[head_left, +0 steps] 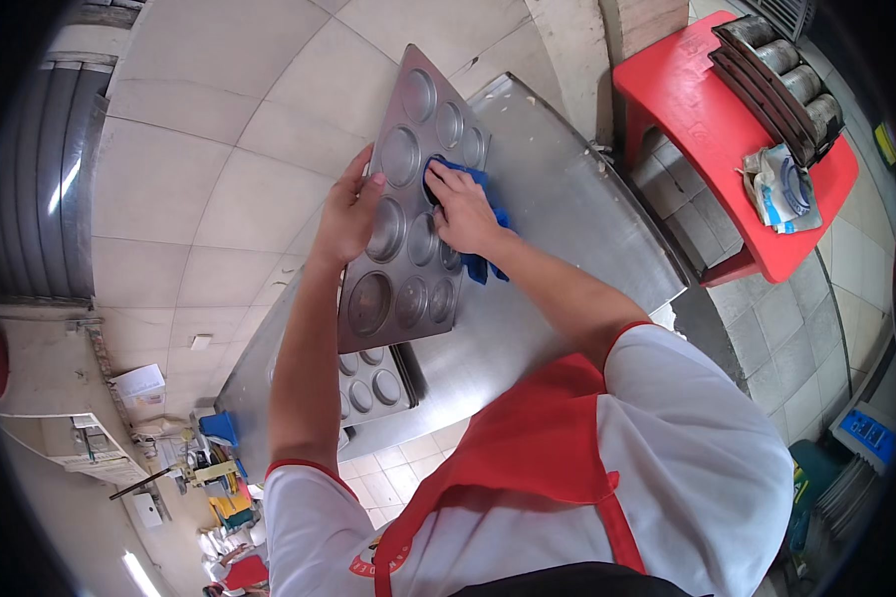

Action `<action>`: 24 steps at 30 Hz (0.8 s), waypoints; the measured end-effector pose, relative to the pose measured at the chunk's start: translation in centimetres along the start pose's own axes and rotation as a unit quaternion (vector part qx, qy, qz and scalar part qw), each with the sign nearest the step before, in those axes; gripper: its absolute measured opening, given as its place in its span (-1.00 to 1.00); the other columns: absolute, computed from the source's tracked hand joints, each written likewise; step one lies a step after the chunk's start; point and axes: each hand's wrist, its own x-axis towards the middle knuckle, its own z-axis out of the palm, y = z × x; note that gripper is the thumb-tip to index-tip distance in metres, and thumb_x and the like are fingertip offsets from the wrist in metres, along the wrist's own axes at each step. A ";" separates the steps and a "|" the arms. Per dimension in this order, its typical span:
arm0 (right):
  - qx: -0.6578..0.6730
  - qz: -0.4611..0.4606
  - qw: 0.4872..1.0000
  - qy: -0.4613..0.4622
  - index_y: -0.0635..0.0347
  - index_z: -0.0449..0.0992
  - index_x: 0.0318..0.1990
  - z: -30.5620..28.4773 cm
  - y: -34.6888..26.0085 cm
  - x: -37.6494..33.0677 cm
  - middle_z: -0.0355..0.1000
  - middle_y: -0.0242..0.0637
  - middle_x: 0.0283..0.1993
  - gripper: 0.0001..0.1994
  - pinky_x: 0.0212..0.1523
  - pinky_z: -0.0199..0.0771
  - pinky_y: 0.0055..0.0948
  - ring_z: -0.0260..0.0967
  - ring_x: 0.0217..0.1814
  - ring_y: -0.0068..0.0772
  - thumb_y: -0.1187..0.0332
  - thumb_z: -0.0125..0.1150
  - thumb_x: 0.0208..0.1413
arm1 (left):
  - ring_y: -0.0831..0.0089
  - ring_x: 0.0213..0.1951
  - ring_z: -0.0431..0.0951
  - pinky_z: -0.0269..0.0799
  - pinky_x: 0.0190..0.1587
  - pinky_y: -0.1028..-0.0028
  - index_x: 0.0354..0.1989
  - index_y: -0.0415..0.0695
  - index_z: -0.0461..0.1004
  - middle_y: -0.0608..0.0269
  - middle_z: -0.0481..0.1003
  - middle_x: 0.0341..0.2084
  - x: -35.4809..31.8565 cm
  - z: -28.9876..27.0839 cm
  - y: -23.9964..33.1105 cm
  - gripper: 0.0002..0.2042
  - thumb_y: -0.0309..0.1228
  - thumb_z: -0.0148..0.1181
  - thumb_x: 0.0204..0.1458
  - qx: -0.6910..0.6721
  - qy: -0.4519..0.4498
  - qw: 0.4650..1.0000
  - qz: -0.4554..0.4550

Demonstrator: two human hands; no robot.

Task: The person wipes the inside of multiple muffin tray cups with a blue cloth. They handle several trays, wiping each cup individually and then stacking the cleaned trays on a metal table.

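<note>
Over the shiny grey metal table, a big grey-brown metal baking pan with round cups is tilted up, its top poking past the table's far left edge. I can't tell if its bottom touches the table.

The left hand holds the pan's left edge, thumb on the front, other fingers tucked behind. The right hand presses a crumpled blue cloth onto the pan's right part; I can't tell if its fingers pinch the cloth.

The pan looks stiff, a bit heavy, and hard to break. Smooth metal may slip, so its flat rim seems the best place to hold, one hand on each long side. The cloth looks soft and light. Toward the table's near edge lies another grey metal pan with round cups, partly hidden.
</note>
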 end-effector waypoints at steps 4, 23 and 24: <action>-0.039 0.052 0.998 0.017 0.35 0.38 0.26 0.7 0.3 0.3 0.30 0.01 0.38 -0.42 0.26 0.37 -0.01 0.34 0.28 0.12 0.47 0.23 0.01 | 0.57 -0.09 0.50 0.43 0.02 0.53 0.48 -0.20 0.22 0.17 0.61 -0.07 0.5 -0.3 -1.1 -0.46 -0.31 0.10 0.38 -0.004 0.014 0.998 0.061; 0.074 0.052 0.990 0.104 0.32 0.40 0.30 -1.1 3.9 1.6 0.38 -0.02 0.27 -0.42 0.28 0.38 -0.13 0.35 0.22 0.15 0.50 0.19 0.03 | 0.50 0.06 0.52 0.38 0.12 0.53 0.48 -0.21 0.23 0.18 0.57 0.12 -2.0 -0.6 1.0 -0.41 -0.62 0.11 0.25 0.029 -0.063 0.997 0.015; 0.017 0.050 0.997 0.055 0.30 0.38 0.32 -1.4 4.2 0.5 0.33 -0.04 0.33 -0.38 0.29 0.37 -0.10 0.32 0.26 0.16 0.51 0.18 0.00 | 0.51 0.08 0.50 0.37 0.14 0.53 0.48 -0.21 0.23 0.20 0.56 0.13 -2.0 -1.1 0.2 -0.41 -0.62 0.11 0.25 0.026 -0.057 0.997 0.045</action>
